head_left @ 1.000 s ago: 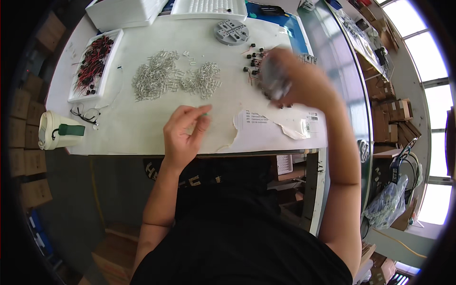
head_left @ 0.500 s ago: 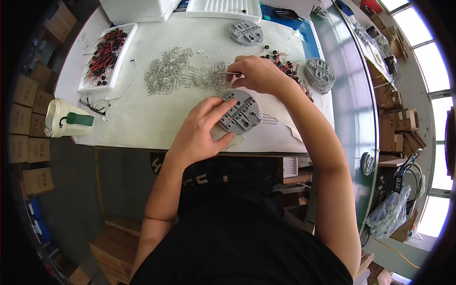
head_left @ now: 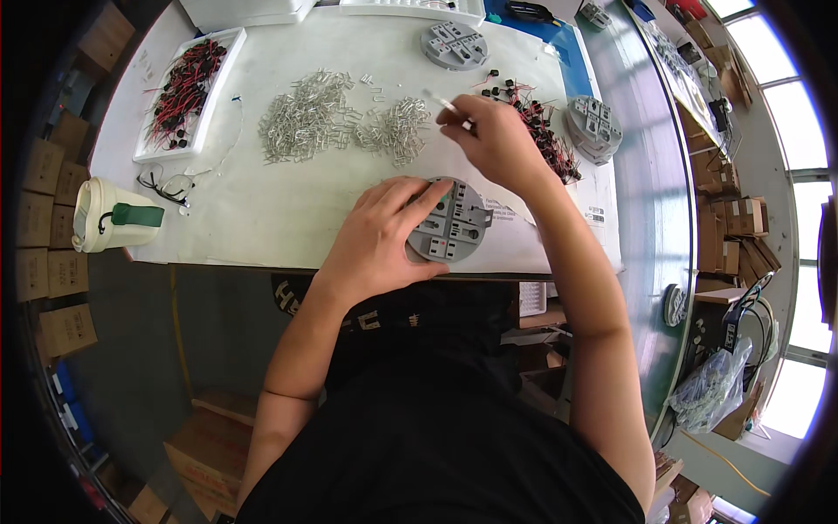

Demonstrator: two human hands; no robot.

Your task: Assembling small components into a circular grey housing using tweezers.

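My left hand (head_left: 377,229) grips a grey round plastic base (head_left: 463,236) near the table's front edge. Its fingers lie over the left side and top, and its thumb is along the near rim. Slots, clips and raised blocks cover the base's upper face. Beyond it, my right hand (head_left: 496,140) is raised, closed on a slim pale tool (head_left: 445,103) whose tip is blurred. Left of that hand is a small heap of metal clips (head_left: 397,131), beside a larger heap of metal clips (head_left: 310,118).
Black parts with red wires lie in a white tray (head_left: 236,65) and in a loose pile (head_left: 546,135). Grey round bases stand at the back (head_left: 454,45) and stacked at right (head_left: 595,129). Glasses (head_left: 166,185) and a cream cup (head_left: 92,218) sit at left.
My right hand has drawn away from the small clip heap, to the right, with the slim tool. The base under my left hand has turned and shifted slightly right and nearer.
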